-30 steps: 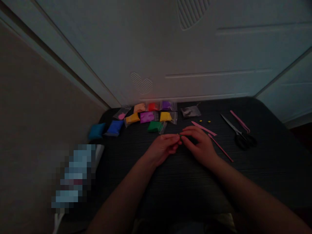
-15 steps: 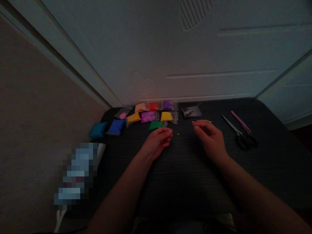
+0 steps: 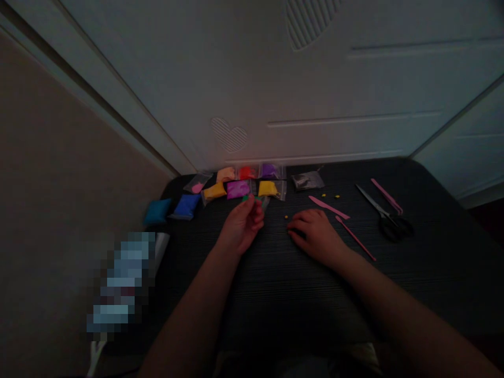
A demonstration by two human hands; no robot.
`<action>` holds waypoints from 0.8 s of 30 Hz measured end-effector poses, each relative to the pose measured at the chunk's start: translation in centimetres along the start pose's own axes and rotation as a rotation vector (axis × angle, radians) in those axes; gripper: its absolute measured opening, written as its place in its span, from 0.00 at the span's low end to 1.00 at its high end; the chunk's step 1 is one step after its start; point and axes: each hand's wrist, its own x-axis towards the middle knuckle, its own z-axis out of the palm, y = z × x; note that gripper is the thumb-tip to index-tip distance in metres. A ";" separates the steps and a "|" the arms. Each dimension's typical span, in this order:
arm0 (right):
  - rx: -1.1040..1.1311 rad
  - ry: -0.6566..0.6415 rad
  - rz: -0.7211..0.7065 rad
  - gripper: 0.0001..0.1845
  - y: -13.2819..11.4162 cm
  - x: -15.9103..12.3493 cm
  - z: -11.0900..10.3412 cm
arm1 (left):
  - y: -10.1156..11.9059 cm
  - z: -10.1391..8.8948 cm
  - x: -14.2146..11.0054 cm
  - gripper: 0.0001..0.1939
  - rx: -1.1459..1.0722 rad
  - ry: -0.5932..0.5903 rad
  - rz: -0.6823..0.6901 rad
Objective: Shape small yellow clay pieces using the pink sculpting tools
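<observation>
My left hand (image 3: 243, 224) hovers over the dark table, thumb against curled fingers; what lies in the pinch, if anything, is too dark to make out. Behind it a green clay packet (image 3: 260, 200) is partly covered. My right hand (image 3: 315, 233) rests low at the table, fingers bent and thumb a little apart, with nothing visible between them. A tiny orange-yellow clay ball (image 3: 286, 217) lies just beyond its fingertips, untouched. To its right are a pink plastic knife (image 3: 329, 207) and a thin pink modelling stick (image 3: 356, 239).
Two small yellow clay bits (image 3: 323, 195) lie behind the knife. Scissors (image 3: 381, 210) and a pink tool (image 3: 387, 196) lie at right. Coloured clay packets (image 3: 238, 189) line the back left, near a grey packet (image 3: 307, 180). A blurred-out object (image 3: 124, 283) stands at left.
My hands were together on a small green piece, then parted, exposing the orange-yellow ball. My left hand has moved left; my right hand swung right over the pink tools, then came back and down.
</observation>
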 end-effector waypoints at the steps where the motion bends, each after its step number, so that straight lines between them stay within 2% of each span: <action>1: 0.000 -0.001 -0.001 0.08 0.0 0.0 -0.1 | 0.0 0.0 0.0 0.08 0.001 0.008 0.001; 6: 0.054 0.008 -0.006 0.11 0.4 -0.1 -0.3 | 0.1 -0.1 0.0 0.08 0.060 0.065 0.005; 11: 0.152 0.034 -0.002 0.13 0.9 0.0 -0.5 | 0.1 -0.1 -0.1 0.11 0.079 0.036 0.009; 17: 0.274 0.164 0.054 0.13 0.8 0.3 -0.7 | -0.1 0.4 -0.3 0.12 0.148 0.006 0.016; 24: 0.315 0.277 0.064 0.10 0.6 0.2 -0.6 | -1.0 0.6 -0.5 0.06 0.219 -0.055 -0.035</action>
